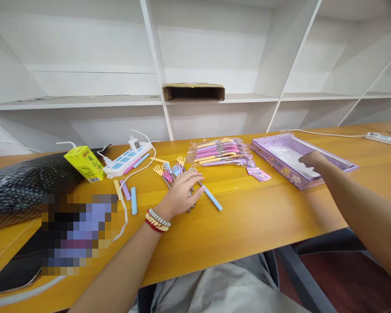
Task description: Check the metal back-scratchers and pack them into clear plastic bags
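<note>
My left hand (181, 191) lies flat, fingers stretched out, on a small bunch of hand-shaped scratcher sticks (171, 170) with yellow, pink and blue heads on the wooden table (254, 217). A loose blue handle (212, 198) sits just right of it. My right hand (313, 161) reaches into the purple box (280, 163) at the right, resting on its white inner tray; its fingers are curled and mostly hidden. Between the hands lie clear packets of pastel sticks (218, 151).
A white power strip (127, 158) with cables and a yellow drink carton (84, 163) stand at the left, beside a black bubble-wrap bag (22, 182). Loose yellow, purple and blue handles (126, 193) lie near them. White shelves and a cardboard box (193, 91) stand behind.
</note>
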`<state>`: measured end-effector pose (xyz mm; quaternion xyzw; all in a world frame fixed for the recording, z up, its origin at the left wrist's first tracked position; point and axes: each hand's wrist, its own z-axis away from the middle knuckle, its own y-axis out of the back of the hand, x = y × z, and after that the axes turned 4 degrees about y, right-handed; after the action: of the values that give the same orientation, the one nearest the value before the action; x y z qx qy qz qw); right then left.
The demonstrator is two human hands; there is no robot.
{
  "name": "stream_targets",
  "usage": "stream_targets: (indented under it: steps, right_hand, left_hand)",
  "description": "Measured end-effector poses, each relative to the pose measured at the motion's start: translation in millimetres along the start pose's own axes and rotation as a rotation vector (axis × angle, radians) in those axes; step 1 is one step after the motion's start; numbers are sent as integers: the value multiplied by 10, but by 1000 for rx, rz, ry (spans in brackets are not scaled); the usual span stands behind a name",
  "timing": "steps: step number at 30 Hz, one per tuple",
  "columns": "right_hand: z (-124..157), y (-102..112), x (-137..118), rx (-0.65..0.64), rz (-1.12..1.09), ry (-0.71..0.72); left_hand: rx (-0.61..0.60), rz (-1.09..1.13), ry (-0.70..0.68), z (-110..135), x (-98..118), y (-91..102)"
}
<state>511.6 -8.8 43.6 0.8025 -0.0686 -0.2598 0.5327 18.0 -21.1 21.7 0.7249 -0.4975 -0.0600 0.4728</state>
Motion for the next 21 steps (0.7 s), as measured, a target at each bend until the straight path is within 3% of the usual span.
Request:
stream_targets:
  steps: [2, 3, 6, 8, 11, 13, 15, 18, 21]
  right_hand:
    - [-17, 128, -127, -29, 49, -145]
    - [-2, 203, -231, 23, 70, -172]
    - [193, 434, -702, 260, 7, 15]
    - [449, 546, -1093, 271, -186, 151]
    - [916, 556, -1661, -63, -551, 499]
    - [1201, 431, -1974, -322, -735, 767]
    - [1420, 222, -2212, -536, -818, 896]
    - [1600, -153, -2407, -717, -900, 986]
    - [1630, -478, -2414, -708, -937, 872]
  left_hand:
    - [65, 20, 35, -11, -21, 27]
    - [95, 29, 62, -17, -35, 39]
    - [172, 66, 151, -40, -69, 65]
    - [213, 132, 210, -48, -73, 63]
    - [201, 338, 328, -36, -37, 27]
    - [96, 490, 388, -17, 16, -8]
    - [-28, 590, 397, -1, 83, -43]
    - [-113, 695, 363, -3, 150, -96]
    - [-26, 785, 446, -35, 107, -145]
